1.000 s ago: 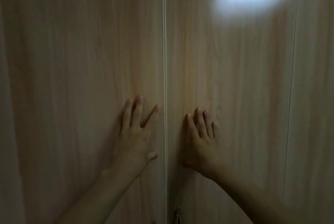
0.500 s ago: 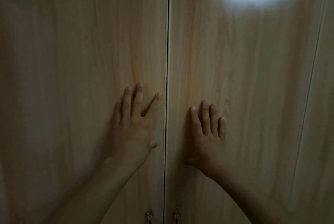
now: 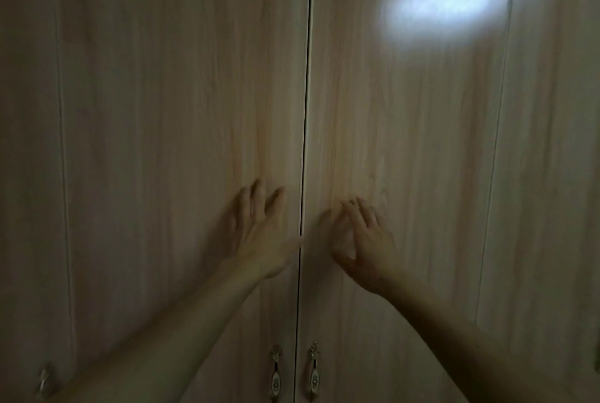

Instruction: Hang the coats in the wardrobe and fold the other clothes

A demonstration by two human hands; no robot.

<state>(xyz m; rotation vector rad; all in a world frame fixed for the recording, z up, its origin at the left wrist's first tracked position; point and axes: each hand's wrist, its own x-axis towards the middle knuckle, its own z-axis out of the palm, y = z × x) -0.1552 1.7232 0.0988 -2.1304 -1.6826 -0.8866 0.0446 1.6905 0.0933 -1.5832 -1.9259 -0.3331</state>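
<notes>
The wardrobe (image 3: pixel 181 94) fills the whole view, its pale wood-grain doors shut and meeting at a thin dark seam that runs from twelve o'clock down to six o'clock just left of centre; no coats or other clothes show in the picture. The left door (image 3: pixel 181 149) lies to the nine o'clock side of the seam and the right door (image 3: pixel 406 149) to the three o'clock side; further panel seams run down near the far nine o'clock and three o'clock edges. The left hand (image 3: pixel 259 233) is set against the left door just beside the seam, a little below centre, its fingers straight and spread and pointing toward twelve o'clock, holding nothing; its thumb reaches toward the seam. The right hand (image 3: pixel 363 240) is at the right door on the other side of the seam, level with the left; its fingers are loosely bent and blurred, gripping nothing, and whether the fingertips touch the wood cannot be told. Both bare forearms rise from the lower corners, the left from seven o'clock and the right from five o'clock. At six o'clock two small metal handles (image 3: pixel 275 370) hang one on each side of the seam; another handle (image 3: pixel 48 381) shows at eight o'clock near the bottom edge. A blurred patch of light (image 3: pixel 438 3) lies on the right door at one o'clock; the rest is dim.
</notes>
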